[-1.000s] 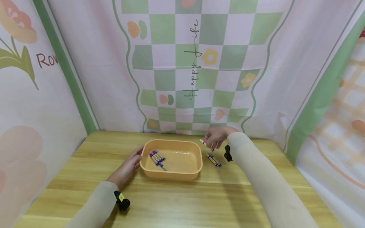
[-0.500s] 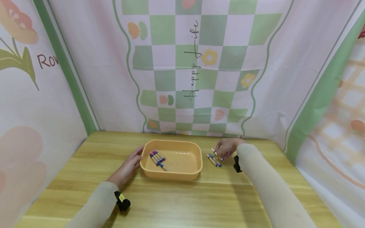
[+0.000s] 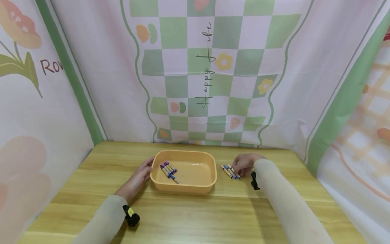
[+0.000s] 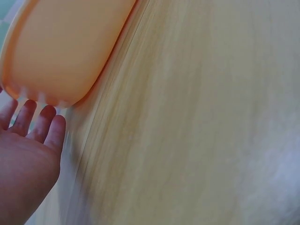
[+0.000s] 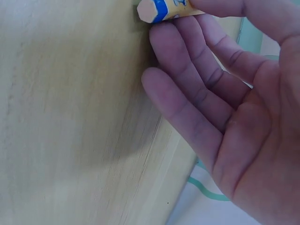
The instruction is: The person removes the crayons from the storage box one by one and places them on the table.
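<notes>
My right hand (image 3: 243,162) pinches a crayon (image 5: 161,10) between thumb and fingertips, low over the table. Its pale hexagonal end and blue band show in the right wrist view; the crayon lies at the right end of a small slanted row of crayons (image 3: 226,171). To the left stands a yellow-orange plastic basket (image 3: 186,188), holding several crayons (image 3: 168,168) with purple and blue ends, grouped on its left side. My left hand (image 3: 137,179) rests its fingertips against the basket's left wall; in the left wrist view those fingers (image 4: 44,124) are extended.
Everything stands on a wood-grain table (image 3: 195,217). A printed curtain (image 3: 201,81) with green checks hangs right behind its back edge, and further printed cloths (image 3: 45,112) hang at both sides.
My right hand has carried the crayon rightward and down toward the near side, laying it beside the other two crayons. My left hand and the basket have stayed in place.
</notes>
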Demonstrator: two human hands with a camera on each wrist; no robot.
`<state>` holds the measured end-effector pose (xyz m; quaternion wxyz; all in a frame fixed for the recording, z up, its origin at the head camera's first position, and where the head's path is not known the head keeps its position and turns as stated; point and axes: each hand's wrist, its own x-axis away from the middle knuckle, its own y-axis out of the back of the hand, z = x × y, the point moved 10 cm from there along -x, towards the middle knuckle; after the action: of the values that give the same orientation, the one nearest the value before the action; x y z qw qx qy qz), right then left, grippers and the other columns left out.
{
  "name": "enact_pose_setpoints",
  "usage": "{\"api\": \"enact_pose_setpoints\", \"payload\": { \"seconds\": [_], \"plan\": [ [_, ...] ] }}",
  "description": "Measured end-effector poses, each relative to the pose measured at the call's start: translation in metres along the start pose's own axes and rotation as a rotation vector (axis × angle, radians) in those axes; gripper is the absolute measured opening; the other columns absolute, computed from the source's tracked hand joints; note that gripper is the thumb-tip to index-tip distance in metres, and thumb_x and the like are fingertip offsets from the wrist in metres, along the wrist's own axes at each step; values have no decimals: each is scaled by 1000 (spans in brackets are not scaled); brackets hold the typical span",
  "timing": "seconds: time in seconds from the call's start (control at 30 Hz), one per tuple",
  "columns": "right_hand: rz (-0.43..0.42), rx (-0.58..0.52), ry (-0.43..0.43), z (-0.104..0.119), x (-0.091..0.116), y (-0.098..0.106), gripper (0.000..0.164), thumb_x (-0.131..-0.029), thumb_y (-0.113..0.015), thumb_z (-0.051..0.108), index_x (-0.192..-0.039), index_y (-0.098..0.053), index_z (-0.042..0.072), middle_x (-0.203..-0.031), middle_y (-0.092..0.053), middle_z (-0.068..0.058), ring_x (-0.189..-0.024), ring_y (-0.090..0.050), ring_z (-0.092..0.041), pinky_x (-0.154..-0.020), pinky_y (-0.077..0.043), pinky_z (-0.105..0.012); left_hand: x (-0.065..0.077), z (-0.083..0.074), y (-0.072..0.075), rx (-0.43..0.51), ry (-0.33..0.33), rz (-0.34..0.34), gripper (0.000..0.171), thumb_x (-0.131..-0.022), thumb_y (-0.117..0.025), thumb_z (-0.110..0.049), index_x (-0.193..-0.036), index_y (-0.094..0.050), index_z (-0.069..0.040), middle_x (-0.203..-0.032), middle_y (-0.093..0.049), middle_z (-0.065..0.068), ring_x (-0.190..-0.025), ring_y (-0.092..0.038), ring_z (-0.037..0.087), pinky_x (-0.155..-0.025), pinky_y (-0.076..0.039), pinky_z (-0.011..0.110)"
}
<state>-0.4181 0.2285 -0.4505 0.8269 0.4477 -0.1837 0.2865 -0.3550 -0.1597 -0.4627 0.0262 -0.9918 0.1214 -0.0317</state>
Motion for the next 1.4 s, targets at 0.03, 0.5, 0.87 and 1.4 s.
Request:
{"api": "enact_pose_setpoints", "payload": {
  "seconds": [0.03, 0.5, 0.87, 1.4],
  "plan": [
    [-1, -5, -2, 0, 0, 0, 22, -79, -63, 4, -101, -61, 5, -86, -66, -9, -75, -59, -16, -68, -53, -28, 0, 0, 0, 0, -1, 0, 62, -103, -35, -10, -160, -13, -6, -165, -12, 16, -147, -23, 37, -120, -21, 48],
    [21, 38, 155, 43, 1, 26, 27, -89, -59, 15, -112, -54, 1, -106, -64, -13, -94, -64, -26, -86, -57, -42, -2, 0, 0, 10, -3, -1, 61, -103, -36, -10, -160, -15, -7, -165, -14, 16, -147, -24, 36, -120, -21, 48],
    [-7, 84, 331, 126, 5, 26, 40, -94, -66, 19, -125, -53, -3, -117, -61, -15, -105, -64, -35, -91, -56, -45, -1, 0, 0, -8, 9, -6, 62, -103, -37, -11, -161, -15, -8, -166, -13, 15, -148, -23, 35, -120, -21, 48],
    [121, 233, 360, 196, -21, -44, 36, -90, -75, 22, -120, -62, 7, -107, -67, -2, -96, -66, -18, -85, -58, -34, 1, 2, 1, -8, -3, -7, 60, -104, -36, -11, -160, -17, -8, -164, -17, 16, -147, -24, 36, -120, -22, 49]
  ]
}}
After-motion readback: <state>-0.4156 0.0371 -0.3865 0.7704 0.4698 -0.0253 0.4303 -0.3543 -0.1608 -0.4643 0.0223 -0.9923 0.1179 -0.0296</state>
